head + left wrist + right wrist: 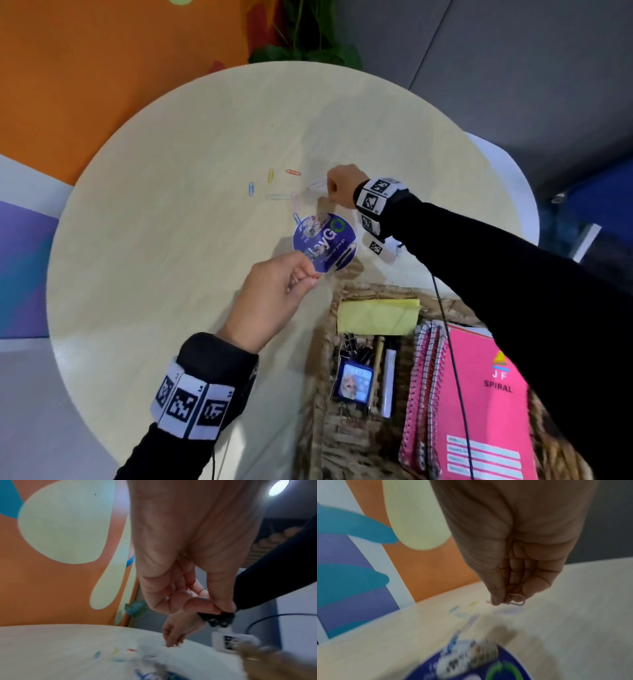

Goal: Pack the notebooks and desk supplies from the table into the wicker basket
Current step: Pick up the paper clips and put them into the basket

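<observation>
Several coloured paper clips [271,174] lie scattered on the round pale table [154,222]. My right hand [329,193] is over them and pinches a pale clip [516,599] between thumb and fingers, just above the tabletop. My left hand [305,274] pinches the near edge of a round purple card [325,241] and holds it tilted above the table, beside a blue clip [296,219]. At the lower right sits the wicker basket [346,442], holding pink spiral notebooks [479,394], a yellow sticky pad [376,315], binder clips [349,342], a blue tag [354,382] and a white pen [388,380].
An orange and purple wall [102,68] and a green plant [305,37] stand behind the table. A black cable [452,359] hangs from my right wrist across the basket. A white chair edge [507,171] shows at the table's right.
</observation>
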